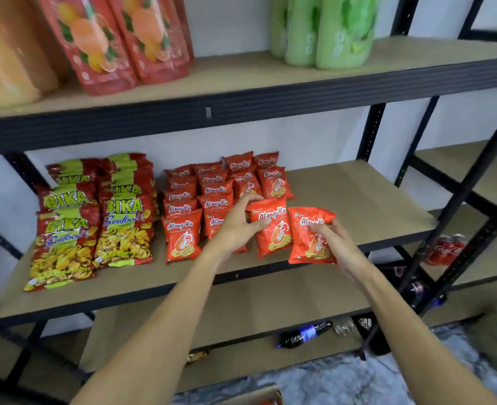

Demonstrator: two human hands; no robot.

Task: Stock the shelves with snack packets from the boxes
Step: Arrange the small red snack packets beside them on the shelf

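On the middle shelf, the person is standing two red snack packets up front. Their left hand is curling round the left packet, just in front of the red rows; their right hand is pinching the right packet just beside it. Placement is happening, I'd say. Next, both packets are needing a nudge into line, then release.

A plain white wall runs behind a black metal rack whose perforated uprights carry tan wooden shelf boards; 4 levels show in the middle of the frame. A second rack of the same make fills the right edge (its dark post slants across the frame). A marbled grey-and-white floor lies at the lower right. The light is even.
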